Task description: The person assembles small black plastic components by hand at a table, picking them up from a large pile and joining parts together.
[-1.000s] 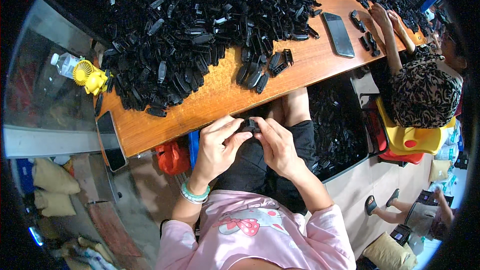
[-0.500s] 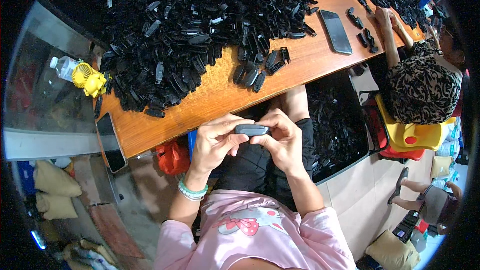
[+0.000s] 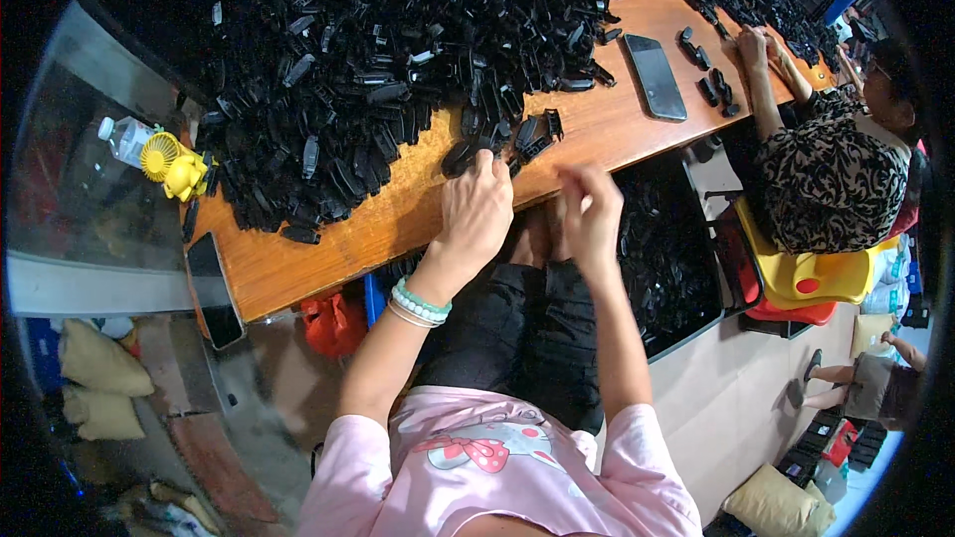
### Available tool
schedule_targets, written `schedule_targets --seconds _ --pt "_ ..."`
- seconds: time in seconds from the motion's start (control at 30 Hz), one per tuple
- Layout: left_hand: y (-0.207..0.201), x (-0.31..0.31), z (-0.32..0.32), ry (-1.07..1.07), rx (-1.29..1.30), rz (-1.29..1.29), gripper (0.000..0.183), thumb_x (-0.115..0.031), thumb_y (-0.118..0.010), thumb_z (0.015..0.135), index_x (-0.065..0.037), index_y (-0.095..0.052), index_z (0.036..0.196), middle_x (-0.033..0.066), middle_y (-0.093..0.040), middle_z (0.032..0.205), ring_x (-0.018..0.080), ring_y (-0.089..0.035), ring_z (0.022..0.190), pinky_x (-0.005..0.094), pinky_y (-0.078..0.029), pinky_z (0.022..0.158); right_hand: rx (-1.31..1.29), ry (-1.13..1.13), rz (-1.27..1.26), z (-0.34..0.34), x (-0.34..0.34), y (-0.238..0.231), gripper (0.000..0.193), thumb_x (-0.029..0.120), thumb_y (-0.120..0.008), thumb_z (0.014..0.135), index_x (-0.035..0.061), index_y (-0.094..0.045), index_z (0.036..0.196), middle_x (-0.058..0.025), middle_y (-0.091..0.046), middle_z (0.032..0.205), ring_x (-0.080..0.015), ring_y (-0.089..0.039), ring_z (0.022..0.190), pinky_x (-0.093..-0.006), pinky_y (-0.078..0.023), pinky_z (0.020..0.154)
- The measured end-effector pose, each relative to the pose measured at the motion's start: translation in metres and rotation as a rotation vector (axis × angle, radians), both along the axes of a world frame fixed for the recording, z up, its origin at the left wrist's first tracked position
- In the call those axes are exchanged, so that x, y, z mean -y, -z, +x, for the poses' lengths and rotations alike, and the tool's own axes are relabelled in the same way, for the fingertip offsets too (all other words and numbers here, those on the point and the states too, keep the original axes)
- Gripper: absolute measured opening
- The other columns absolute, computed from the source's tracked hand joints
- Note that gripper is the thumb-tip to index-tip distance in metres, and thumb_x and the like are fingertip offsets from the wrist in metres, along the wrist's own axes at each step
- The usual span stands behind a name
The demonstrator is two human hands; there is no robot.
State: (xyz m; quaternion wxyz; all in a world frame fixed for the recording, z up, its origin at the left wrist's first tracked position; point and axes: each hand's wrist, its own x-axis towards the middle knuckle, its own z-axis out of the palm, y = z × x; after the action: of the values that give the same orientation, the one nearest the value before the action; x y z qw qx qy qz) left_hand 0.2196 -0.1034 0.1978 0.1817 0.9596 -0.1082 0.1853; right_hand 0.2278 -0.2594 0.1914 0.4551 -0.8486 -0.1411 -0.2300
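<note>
My left hand (image 3: 476,207), a beaded bracelet (image 3: 421,305) on its wrist, reaches over the table's front edge. Its fingers are bent and drawn together at a small group of black plastic parts (image 3: 532,142), touching one, with the fingertips partly hidden. My right hand (image 3: 592,214) is lifted over my lap, just off the table edge, its curled fingers smeared by motion. Whether anything is in it cannot be made out. Beyond the small group spreads a large heap of black plastic parts (image 3: 368,70).
On the wooden table (image 3: 398,209) lie a phone (image 3: 654,78) and, at the left corner, another phone (image 3: 214,288). A yellow fan (image 3: 174,164) stands by a clear bottle (image 3: 124,139). Below right is a bin of black parts (image 3: 667,268). A co-worker (image 3: 836,169) sits at the right.
Both hands were together over my lap, holding a dark oval plastic part. They have separated: the left moved forward to the parts on the table, the right up and rightward. The oval part no longer shows.
</note>
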Motion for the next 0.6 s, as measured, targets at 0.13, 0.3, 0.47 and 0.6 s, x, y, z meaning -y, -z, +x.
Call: schedule_targets --seconds 0.13,0.3,0.47,0.6 --pt "0.009 -0.008 -0.015 0.003 0.058 -0.141 0.009 -0.005 -0.057 0.083 0.001 -0.058 0.089 0.0116 -0.056 0.081 0.0258 -0.060 0.062 0.0368 -0.047 0.053 0.173 -0.049 -0.217 0.047 0.001 -0.015 0.016 -0.004 -0.056 0.075 0.0022 -0.063 0.088 -0.0149 -0.056 0.088 -0.0338 -0.056 0.082 -0.0394 -0.046 0.073" --pt "0.012 -0.037 -0.058 -0.046 -0.345 -1.335 0.015 -0.001 -0.049 0.090 0.007 -0.055 0.101 0.0111 -0.064 0.080 0.0103 -0.056 0.050 0.0200 -0.044 0.044 0.038 -0.186 -0.364 0.040 -0.021 -0.024 0.014 -0.001 -0.059 0.079 0.0026 -0.064 0.092 -0.0134 -0.055 0.087 -0.0309 -0.055 0.086 -0.0381 -0.046 0.075" --pt "0.009 -0.060 -0.074 0.066 -0.428 -1.580 0.021 0.002 -0.044 0.089 0.007 -0.052 0.108 0.0164 -0.063 0.098 0.0142 -0.062 0.061 0.0247 -0.052 0.054 0.140 -0.254 -0.531 0.023 -0.043 -0.022 0.028 0.004 -0.066 0.072 0.0059 -0.062 0.099 -0.0101 -0.050 0.087 -0.0277 -0.052 0.086 -0.0369 -0.043 0.078" --pt "0.002 -0.062 -0.082 0.097 -0.475 -1.561 0.023 0.000 -0.055 0.085 0.006 -0.053 0.108 0.0144 -0.063 0.099 0.0138 -0.062 0.065 0.0250 -0.053 0.058 0.165 -0.307 -0.542 0.018 -0.050 -0.011 0.023 0.007 -0.054 0.073 0.0091 -0.061 0.095 -0.0103 -0.051 0.090 -0.0270 -0.050 0.087 -0.0364 -0.039 0.073"
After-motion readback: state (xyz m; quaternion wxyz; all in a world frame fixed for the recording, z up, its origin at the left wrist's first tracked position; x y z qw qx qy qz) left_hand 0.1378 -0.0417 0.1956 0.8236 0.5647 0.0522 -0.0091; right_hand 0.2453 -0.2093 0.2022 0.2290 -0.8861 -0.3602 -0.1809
